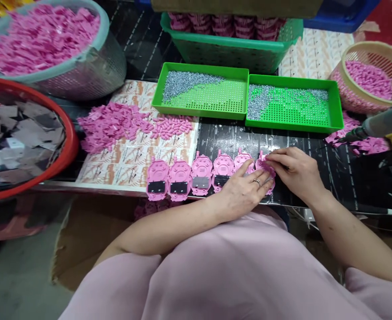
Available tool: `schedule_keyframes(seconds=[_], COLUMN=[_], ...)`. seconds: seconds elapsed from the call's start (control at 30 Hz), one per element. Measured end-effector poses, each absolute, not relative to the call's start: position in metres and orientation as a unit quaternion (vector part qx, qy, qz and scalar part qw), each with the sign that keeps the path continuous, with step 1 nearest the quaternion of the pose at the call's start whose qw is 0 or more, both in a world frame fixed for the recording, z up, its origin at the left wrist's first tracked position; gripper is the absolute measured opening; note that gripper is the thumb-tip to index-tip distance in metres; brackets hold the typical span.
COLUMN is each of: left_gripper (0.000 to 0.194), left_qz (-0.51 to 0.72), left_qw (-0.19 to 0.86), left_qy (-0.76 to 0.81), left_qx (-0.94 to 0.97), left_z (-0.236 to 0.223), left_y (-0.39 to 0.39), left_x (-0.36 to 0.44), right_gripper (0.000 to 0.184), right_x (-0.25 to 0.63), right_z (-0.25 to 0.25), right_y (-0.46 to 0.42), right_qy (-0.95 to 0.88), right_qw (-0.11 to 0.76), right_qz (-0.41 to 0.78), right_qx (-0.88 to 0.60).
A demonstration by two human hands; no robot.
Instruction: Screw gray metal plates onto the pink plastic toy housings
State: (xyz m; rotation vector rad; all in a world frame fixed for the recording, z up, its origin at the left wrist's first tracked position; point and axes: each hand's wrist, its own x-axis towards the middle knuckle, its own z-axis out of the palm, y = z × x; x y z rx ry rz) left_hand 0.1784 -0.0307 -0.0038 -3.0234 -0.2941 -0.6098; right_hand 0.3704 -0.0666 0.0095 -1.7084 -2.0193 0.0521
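Observation:
Several pink plastic casings lie in a row along the table's front edge, and dark or grey rectangular plates sit in the lower part of those at left. My left hand, a ring on one finger, rests with its fingers stretched out over the casings at the right end. My right hand is closed in a pinch at the upper right edge of the last pink casing. Whatever its fingertips hold is too small or hidden to make out.
Two green trays of small metal screws stand behind the row. Loose pink parts are heaped to the left, near a red basket of plates and a large tub. An electric screwdriver and beige basket are right.

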Motion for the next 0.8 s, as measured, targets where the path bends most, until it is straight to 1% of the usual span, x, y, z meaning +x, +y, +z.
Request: schedule_keyframes(seconds=[0.1, 0.27, 0.33, 0.53, 0.67, 0.8], left_gripper=[0.032, 0.032, 0.032, 0.032, 0.031, 0.028], left_qz=[-0.2, -0.193, -0.191, -0.185, -0.178, -0.18], left_qw=[0.016, 0.009, 0.009, -0.004, -0.009, -0.009], left_qy=[-0.095, -0.093, -0.091, -0.09, -0.086, -0.084], left_qx=[-0.975, -0.977, -0.977, -0.979, -0.98, -0.98], left_z=[-0.004, -0.004, -0.004, -0.002, -0.003, -0.007], left_y=[-0.031, -0.031, -0.031, -0.029, -0.028, -0.027], left_x=[0.179, 0.179, 0.179, 0.179, 0.179, 0.179], right_gripper=[0.019, 0.018, 0.017, 0.016, 0.019, 0.021], right_x=[0.37, 0.363, 0.361, 0.37, 0.371, 0.365], right_z=[0.006, 0.019, 0.025, 0.024, 0.017, 0.008], right_y=[-0.063, -0.068, -0.067, -0.063, -0.067, -0.07], right_qy=[-0.764, -0.805, -0.808, -0.836, -0.82, -0.806], right_qw=[0.208, 0.079, 0.047, 0.059, 0.079, 0.11], right_qz=[-0.025, -0.125, -0.157, -0.149, -0.165, -0.157], right_qx=[-0.61, -0.574, -0.566, -0.524, -0.542, -0.56])
